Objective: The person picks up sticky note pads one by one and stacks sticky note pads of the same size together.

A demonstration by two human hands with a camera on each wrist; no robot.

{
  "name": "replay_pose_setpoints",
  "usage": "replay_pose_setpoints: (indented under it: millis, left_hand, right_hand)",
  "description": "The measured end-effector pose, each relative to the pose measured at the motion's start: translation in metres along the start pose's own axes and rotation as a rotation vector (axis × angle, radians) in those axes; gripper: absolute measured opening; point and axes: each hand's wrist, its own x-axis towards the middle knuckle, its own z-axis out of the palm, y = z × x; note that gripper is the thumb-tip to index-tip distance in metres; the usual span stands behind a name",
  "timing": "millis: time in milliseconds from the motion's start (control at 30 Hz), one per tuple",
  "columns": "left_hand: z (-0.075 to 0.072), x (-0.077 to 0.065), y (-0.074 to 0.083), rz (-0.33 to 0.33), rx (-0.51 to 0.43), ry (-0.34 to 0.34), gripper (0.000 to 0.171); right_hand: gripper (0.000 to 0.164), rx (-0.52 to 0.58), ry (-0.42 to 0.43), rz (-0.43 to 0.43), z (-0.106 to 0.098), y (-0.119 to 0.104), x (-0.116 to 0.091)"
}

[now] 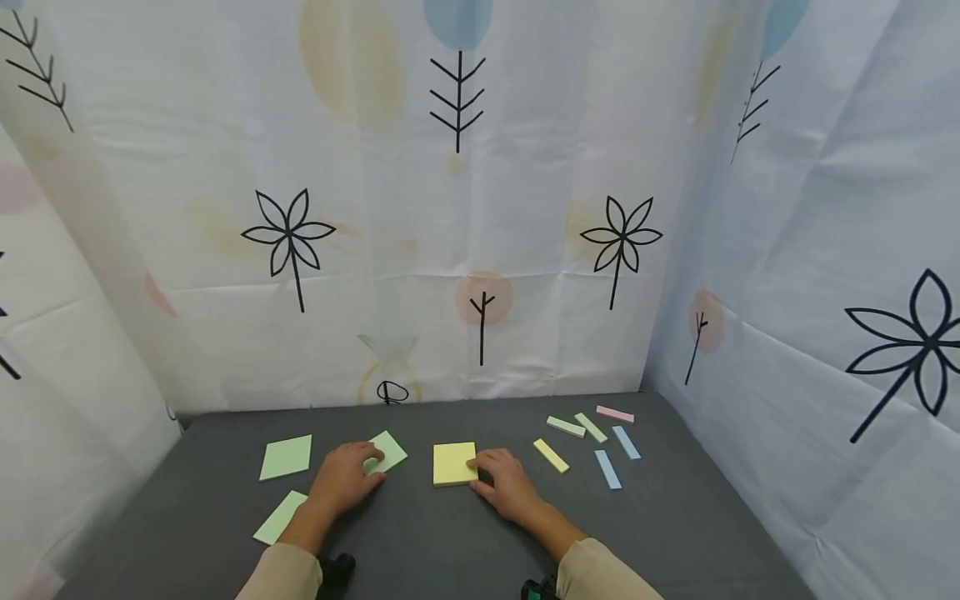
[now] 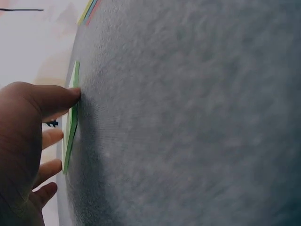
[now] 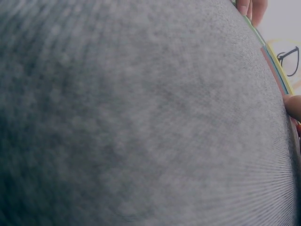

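Observation:
My left hand [image 1: 347, 479] holds a light green sticky note pad [image 1: 388, 454] that lies turned at an angle on the dark table. In the left wrist view the thumb is at the near edge of this green pad [image 2: 70, 127], the fingers along its other side. To the right is a square stack of sticky note pads [image 1: 453, 464], yellow on top. Blue and pink layers show along the side of this stack [image 3: 276, 70] in the right wrist view. My right hand [image 1: 510, 487] grips the stack at its right edge, thumb by the near corner.
Two more green pads lie left, one farther back [image 1: 287, 457] and one nearer [image 1: 280, 518], partly behind my left forearm. Toward the back right are scattered narrow strip pads: yellow [image 1: 551, 456], blue [image 1: 608, 470], green [image 1: 566, 427] and pink [image 1: 615, 413]. Patterned white cloth [image 1: 525, 208] surrounds the table.

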Motion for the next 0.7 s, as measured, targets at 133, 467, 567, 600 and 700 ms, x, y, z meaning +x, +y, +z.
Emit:
replay_pose_setpoints:
  millis: [133,467,567,600,700]
  left_hand:
    - [0.0003,0.0030,-0.0053,0.035,0.021,-0.013,0.021]
    - [-0.0015,0.0037,-0.0042,0.018,0.107,-0.011,0.018]
    - [-0.0012,0.0020,-0.0040,-0.006,0.083,0.007,0.020]
    - [-0.0010,0.0017,-0.0043,-0.012,0.073,0.012,0.021]
    - [-0.0010,0.0003,-0.0052,-0.039,0.033,0.019,0.023]
  right_hand:
    - [0.030,0.001,0.005,-0.008,0.0001,-0.0004,-0.0001]
    - [0.030,0.010,-0.002,0.002,0.0014,0.0005,-0.0005]
    - [0.030,0.014,0.000,0.001,0.0017,0.0007,-0.0005]
    - [0.030,0.014,0.002,0.001,0.0017,0.0008,-0.0006]
    - [0.029,0.012,0.007,-0.004,0.0021,0.0012,-0.0007]
